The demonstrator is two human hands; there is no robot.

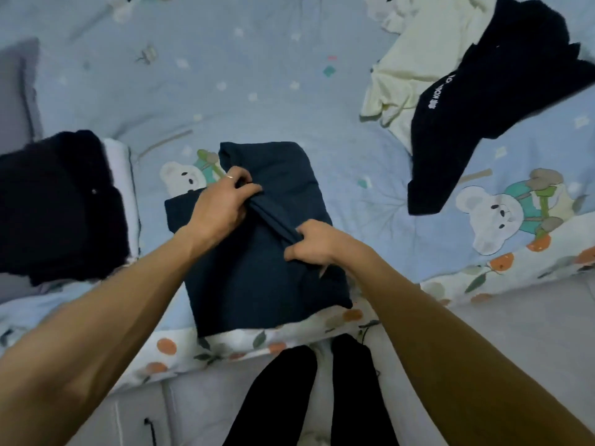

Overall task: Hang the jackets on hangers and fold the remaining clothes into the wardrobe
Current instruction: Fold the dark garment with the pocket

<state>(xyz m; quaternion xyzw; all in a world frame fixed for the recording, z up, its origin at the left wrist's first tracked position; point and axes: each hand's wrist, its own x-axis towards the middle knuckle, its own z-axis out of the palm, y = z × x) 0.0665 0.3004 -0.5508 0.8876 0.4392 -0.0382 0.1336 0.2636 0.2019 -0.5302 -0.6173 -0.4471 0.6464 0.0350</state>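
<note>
Both hands are pinching the same ridge of fabric: left hand point(222, 201) bunches it at the upper end, right hand point(310, 244) grips the lower end, fingers curled on both. That's the navy garment point(257, 284), half-folded on the bed point(257, 75), long axis running roughly 11 to 5 o'clock, right under the hands, neither one nearer really. Still unfolded: black garment point(489, 101) over a cream one point(415, 59) at 2 o'clock. Dark folded pile point(58, 204) sits at 9 o'clock.

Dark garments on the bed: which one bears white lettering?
The black garment at far right, lying over a cream top; the others are plain.
</note>
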